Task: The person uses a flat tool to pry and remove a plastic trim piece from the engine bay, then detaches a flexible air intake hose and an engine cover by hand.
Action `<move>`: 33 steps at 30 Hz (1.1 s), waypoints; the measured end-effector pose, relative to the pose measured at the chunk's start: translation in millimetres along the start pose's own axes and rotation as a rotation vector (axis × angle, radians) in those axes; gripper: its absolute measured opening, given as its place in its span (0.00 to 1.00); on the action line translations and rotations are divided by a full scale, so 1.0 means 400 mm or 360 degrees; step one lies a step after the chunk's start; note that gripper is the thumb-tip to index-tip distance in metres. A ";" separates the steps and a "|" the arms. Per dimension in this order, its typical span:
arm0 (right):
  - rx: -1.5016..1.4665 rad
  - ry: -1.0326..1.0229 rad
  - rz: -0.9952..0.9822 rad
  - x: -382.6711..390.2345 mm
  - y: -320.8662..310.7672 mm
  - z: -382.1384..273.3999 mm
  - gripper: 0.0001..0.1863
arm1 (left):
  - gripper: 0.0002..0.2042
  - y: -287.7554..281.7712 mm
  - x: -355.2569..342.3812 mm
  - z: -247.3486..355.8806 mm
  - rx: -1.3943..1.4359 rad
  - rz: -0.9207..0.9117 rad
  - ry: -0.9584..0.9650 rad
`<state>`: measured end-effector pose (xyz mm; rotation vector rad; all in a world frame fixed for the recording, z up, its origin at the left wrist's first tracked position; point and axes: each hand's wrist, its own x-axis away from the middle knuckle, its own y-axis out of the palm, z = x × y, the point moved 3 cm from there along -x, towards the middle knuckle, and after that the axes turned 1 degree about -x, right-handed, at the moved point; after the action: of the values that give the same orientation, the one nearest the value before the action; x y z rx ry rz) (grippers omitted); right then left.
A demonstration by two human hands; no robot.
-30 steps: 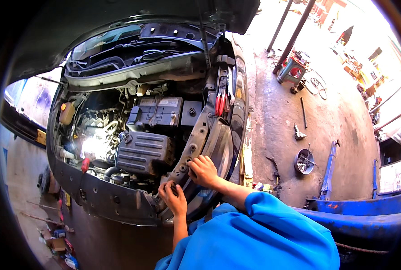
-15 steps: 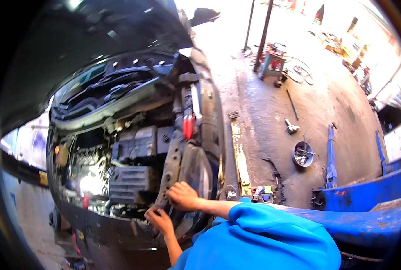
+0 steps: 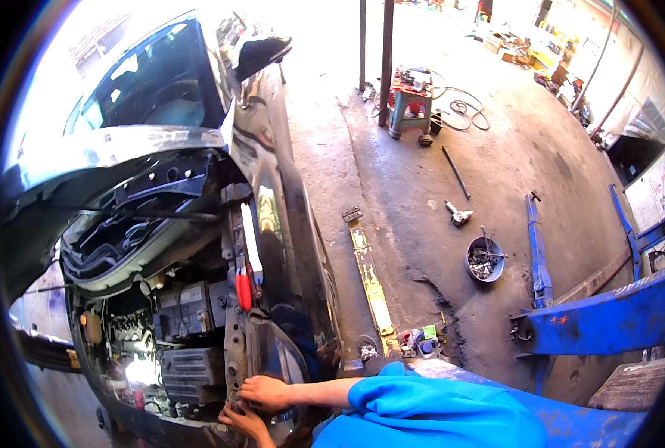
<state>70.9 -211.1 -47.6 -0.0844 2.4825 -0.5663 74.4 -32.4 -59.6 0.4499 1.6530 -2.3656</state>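
Both my hands are close together at the front corner of an open engine bay, beside the headlight [image 3: 276,351]. My right hand [image 3: 266,393] lies on the dark metal rail [image 3: 233,343] with its fingers bent inward. Just below it, my left hand [image 3: 244,422] has its fingers bent together at the rail's front end. Whatever the fingertips of either hand grip is too small or hidden to make out. Farther back along the fender rest pliers with red handles [image 3: 243,287], next to a long white-and-blue piece [image 3: 252,243].
The battery [image 3: 185,305] and a ribbed black box [image 3: 192,375] fill the bay. On the floor to the right are a yellow jack arm [image 3: 373,280], a bucket of metal parts [image 3: 485,261], an air tool [image 3: 458,213] and a blue lift arm [image 3: 601,321]. A tool stand [image 3: 411,104] is farther off.
The view has swung to the right and up, so the car and my hands sit lower and farther left. My hands stay at the same front corner, now closer together.
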 end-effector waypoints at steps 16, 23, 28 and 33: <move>0.0346 -0.0268 0.0199 0.041 0.015 -0.021 0.17 | 0.16 0.068 0.047 -0.040 -0.0127 0.0293 -0.0029; 0.0414 -0.0137 0.0278 0.042 0.017 -0.035 0.15 | 0.16 0.087 0.016 -0.059 -0.0186 0.0176 -0.0095; 0.0447 -0.0090 0.0357 0.035 0.049 -0.052 0.16 | 0.13 0.069 0.020 -0.058 -0.0168 0.0168 -0.0118; 0.0492 -0.0010 0.0301 0.037 0.052 -0.068 0.15 | 0.12 0.049 0.025 -0.042 -0.0109 0.0216 -0.0120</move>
<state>44.8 -184.6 -44.3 0.2651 2.3340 -0.8551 74.0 -23.5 -85.7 0.4402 1.6116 -2.1944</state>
